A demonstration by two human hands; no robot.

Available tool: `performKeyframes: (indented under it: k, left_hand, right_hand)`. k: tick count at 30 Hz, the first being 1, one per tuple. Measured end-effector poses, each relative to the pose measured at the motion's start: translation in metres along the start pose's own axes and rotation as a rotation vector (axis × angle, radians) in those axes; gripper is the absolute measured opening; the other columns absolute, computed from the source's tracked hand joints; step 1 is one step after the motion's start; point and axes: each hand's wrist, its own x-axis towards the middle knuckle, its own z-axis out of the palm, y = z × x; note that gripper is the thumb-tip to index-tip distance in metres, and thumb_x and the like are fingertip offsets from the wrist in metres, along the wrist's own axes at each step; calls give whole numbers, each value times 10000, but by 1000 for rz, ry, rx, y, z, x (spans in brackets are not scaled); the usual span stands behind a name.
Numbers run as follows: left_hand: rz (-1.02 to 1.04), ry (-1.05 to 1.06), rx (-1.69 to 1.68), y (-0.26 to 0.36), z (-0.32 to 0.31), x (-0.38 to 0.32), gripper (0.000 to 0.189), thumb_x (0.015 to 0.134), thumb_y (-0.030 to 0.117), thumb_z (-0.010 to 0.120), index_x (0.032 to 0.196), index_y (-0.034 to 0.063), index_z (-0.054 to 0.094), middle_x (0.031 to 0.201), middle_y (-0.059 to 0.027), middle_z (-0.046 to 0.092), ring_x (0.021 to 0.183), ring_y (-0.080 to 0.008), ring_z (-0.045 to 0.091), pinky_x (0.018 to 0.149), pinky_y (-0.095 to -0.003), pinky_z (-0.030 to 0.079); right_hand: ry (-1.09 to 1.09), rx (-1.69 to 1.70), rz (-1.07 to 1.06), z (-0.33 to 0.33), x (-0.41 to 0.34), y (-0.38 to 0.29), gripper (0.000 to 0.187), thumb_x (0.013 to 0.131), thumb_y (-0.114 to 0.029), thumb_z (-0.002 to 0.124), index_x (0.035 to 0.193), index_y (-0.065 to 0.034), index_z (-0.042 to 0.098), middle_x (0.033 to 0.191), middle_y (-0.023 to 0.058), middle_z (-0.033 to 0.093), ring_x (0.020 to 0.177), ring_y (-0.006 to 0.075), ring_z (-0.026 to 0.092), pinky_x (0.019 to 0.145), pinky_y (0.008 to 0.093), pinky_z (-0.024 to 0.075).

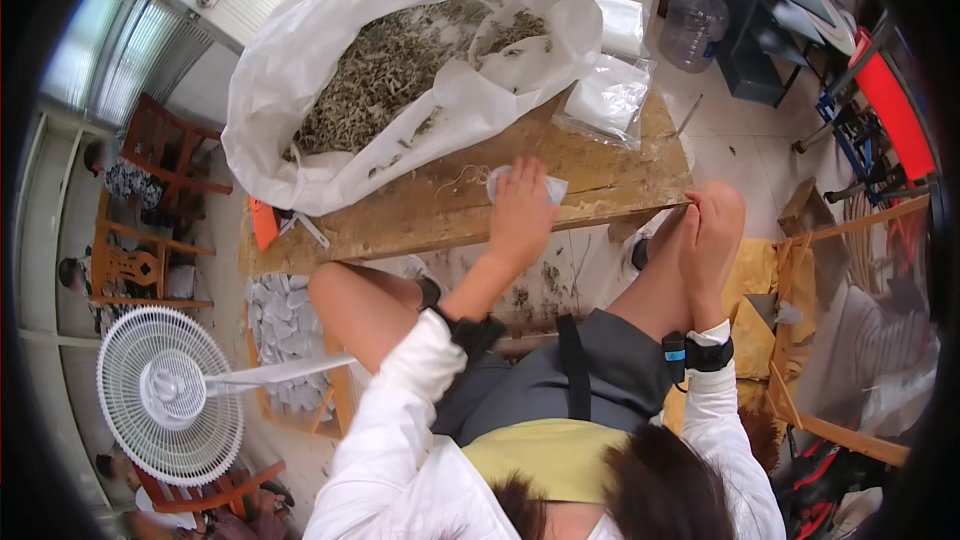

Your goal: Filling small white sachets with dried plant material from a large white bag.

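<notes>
My left hand (pixel 520 210) lies palm down on a small white pouch (pixel 556 189), flat on the wooden table (pixel 427 214). The hand covers most of the pouch, so its contents are hidden. Thin pale string (pixel 472 175) curls beside it. On my right knee rests my right hand (pixel 705 247), holding nothing, fingers bent over the kneecap. Beyond my left hand, a large white sack (pixel 277 82) gapes wide, full of dried grey-green plant matter (pixel 375 75). Clear packets of white sheets or bags (pixel 607 101) sit at the table's right end.
An orange object (pixel 262 223) and a white-handled tool (pixel 311 230) lie at the table's left corner. Many filled pouches (pixel 281 337) fill a crate by my left leg. A white fan (pixel 171 394) stands left. Several people sit farther left. A water bottle (pixel 694 22) stands right.
</notes>
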Motion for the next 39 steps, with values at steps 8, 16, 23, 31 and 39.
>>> performKeyframes:
  k: [8, 16, 23, 31, 39]
  left_hand:
    - [120, 257, -5, -11, -8, -3, 628, 855, 209, 501, 1374, -41, 250, 1431, -210, 256, 1337, -386, 201, 1078, -498, 167]
    - [-17, 504, -333, -24, -21, -25, 485, 828, 153, 542, 1280, 33, 411, 1327, -194, 391, 1276, -354, 317, 1068, -433, 213]
    - [-422, 499, -975, -28, 6, -76, 237, 834, 4, 545, 1064, 7, 485, 1036, -97, 512, 963, -202, 532, 875, -313, 422]
    - [-545, 287, -1645, -33, 8, -83, 361, 906, 136, 541, 1219, -13, 439, 1082, -86, 581, 924, -164, 603, 816, -275, 493]
    - [-380, 451, -1580, -13, -18, -98, 162, 830, 97, 658, 948, 8, 593, 854, -8, 625, 768, -68, 561, 676, -211, 454]
  right_hand:
    - [-25, -5, 20, -3, 3, -3, 105, 789, -86, 550, 855, -20, 599, 884, 144, 563, 928, 339, 488, 861, 420, 367]
    - [-47, -82, -1, -5, 10, -6, 115, 787, -112, 578, 858, -25, 605, 841, 126, 574, 876, 321, 510, 833, 393, 384]
    - [-479, 554, 43, 51, 41, -56, 133, 783, -127, 600, 897, -73, 640, 836, 129, 602, 756, 297, 569, 678, 371, 459]
    - [-708, 395, -145, 125, 25, -111, 189, 764, -170, 654, 816, 7, 611, 793, 146, 610, 763, 304, 584, 671, 382, 454]
    - [-619, 1035, 353, 67, -3, -137, 184, 787, -96, 686, 752, 0, 533, 627, -15, 523, 556, 40, 441, 499, 209, 361]
